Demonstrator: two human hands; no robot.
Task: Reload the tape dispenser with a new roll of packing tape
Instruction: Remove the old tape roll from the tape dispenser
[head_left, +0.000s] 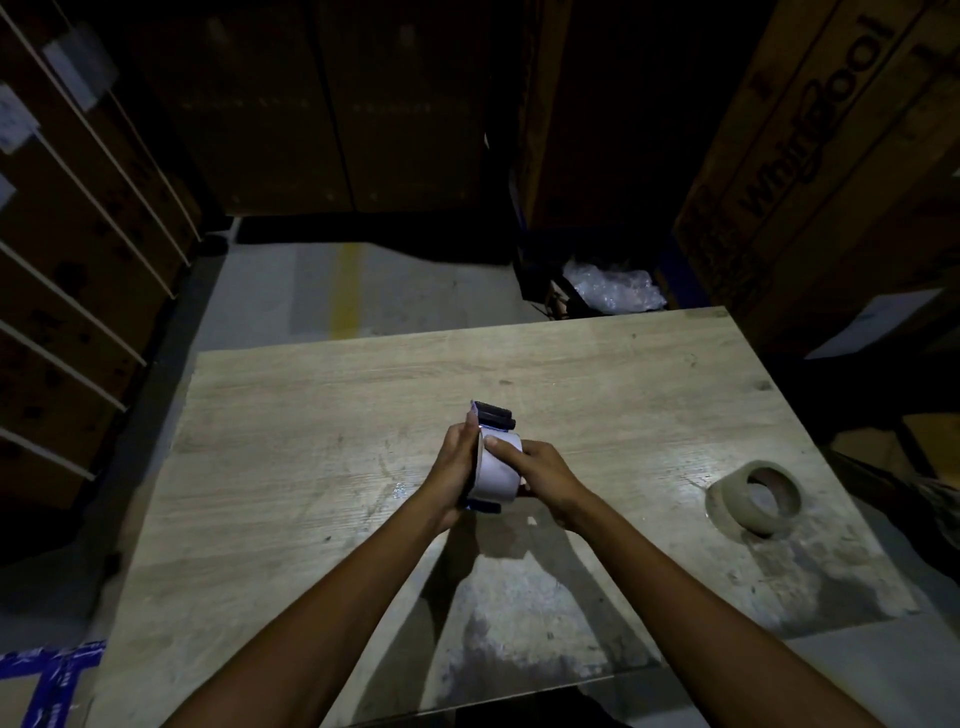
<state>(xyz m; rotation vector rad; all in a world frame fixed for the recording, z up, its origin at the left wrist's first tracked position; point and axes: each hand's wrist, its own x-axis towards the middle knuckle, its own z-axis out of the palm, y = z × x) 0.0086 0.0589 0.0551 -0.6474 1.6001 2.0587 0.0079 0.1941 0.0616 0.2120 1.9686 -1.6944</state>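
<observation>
Over the middle of the wooden table (322, 395) I hold a tape dispenser (496, 415) with a dark roller end pointing away from me. A pale roll of tape (497, 470) sits in it between my hands. My left hand (457, 467) grips the dispenser's left side. On the roll's right side rests my right hand (540, 475), thumb lying across the top of the roll. A second roll (756, 498), brownish with a cardboard core, lies tilted on the table to the right, apart from both hands.
Large cardboard boxes (810, 156) stand at the back right and stacked cartons (62, 270) on the left. Crumpled plastic wrap (613, 286) lies on the floor beyond the table's far edge. A box with blue tape (47, 680) is at the lower left.
</observation>
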